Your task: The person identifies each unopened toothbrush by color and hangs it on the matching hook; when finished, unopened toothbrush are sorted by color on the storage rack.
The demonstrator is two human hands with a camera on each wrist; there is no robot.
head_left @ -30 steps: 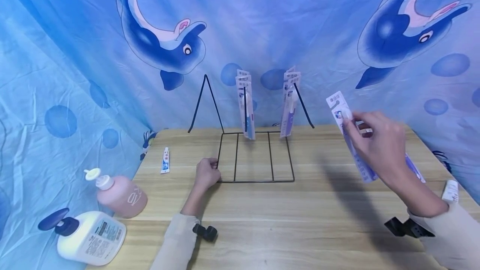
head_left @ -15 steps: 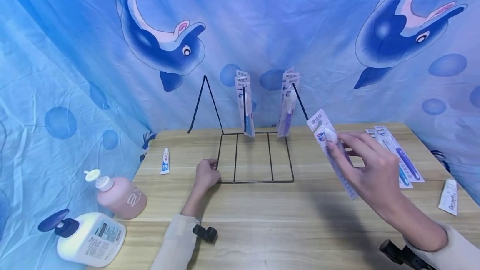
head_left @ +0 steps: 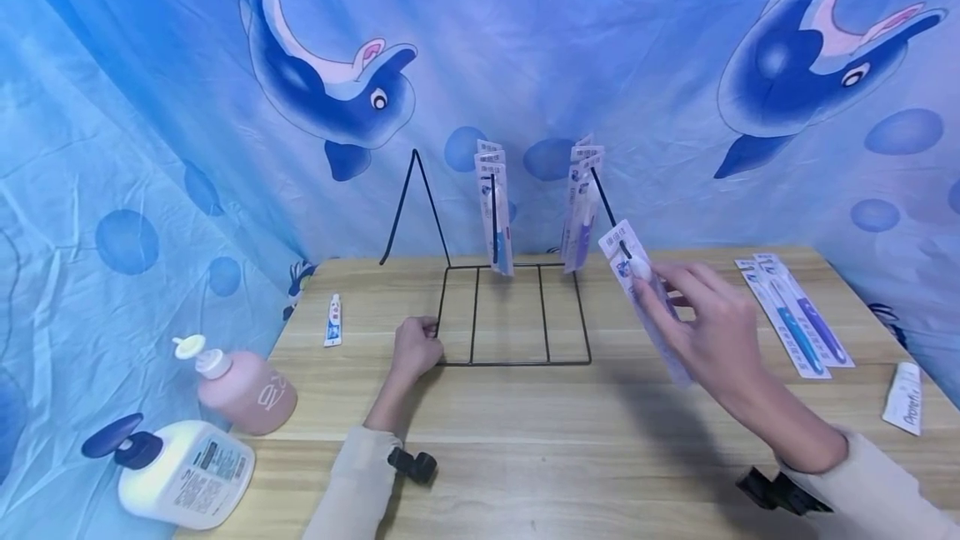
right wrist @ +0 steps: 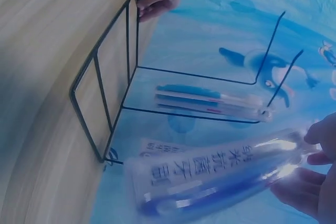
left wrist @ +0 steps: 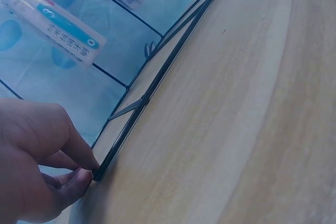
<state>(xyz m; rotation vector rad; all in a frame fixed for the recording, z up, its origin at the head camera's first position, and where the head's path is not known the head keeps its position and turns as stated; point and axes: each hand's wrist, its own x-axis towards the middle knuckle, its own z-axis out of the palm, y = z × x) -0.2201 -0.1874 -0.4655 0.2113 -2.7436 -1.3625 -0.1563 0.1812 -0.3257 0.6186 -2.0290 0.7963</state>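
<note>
A black wire display rack [head_left: 517, 363] stands on the wooden table, its hooks reaching toward me. At the left side of its base my left hand [head_left: 416, 348] pinches the wire, seen close in the left wrist view. My right hand [head_left: 708, 327] holds a carded toothbrush [right wrist: 194, 182] with a purple-blue handle, the card tilted. The top of that card overlaps the tip of the right hook [head_left: 604, 200] at its hanging hole. Several toothbrush packs [head_left: 581, 215] hang farther back on this hook. Blue-handled packs [head_left: 492, 207] hang on the middle hook; the left hook [head_left: 401, 202] is bare.
Two toothbrush packs [head_left: 795, 315] lie on the table at the right, beyond a white tube [head_left: 903, 398]. To the left are a small toothpaste tube [head_left: 333, 322], a pink pump bottle [head_left: 247, 394] and a white pump bottle [head_left: 187, 477]. A blue dolphin curtain [head_left: 600, 48] hangs behind.
My right hand has moved left with the toothbrush pack, bringing its top to the right hook's tip. The packs on the table at right have come into view. My left hand stays on the rack.
</note>
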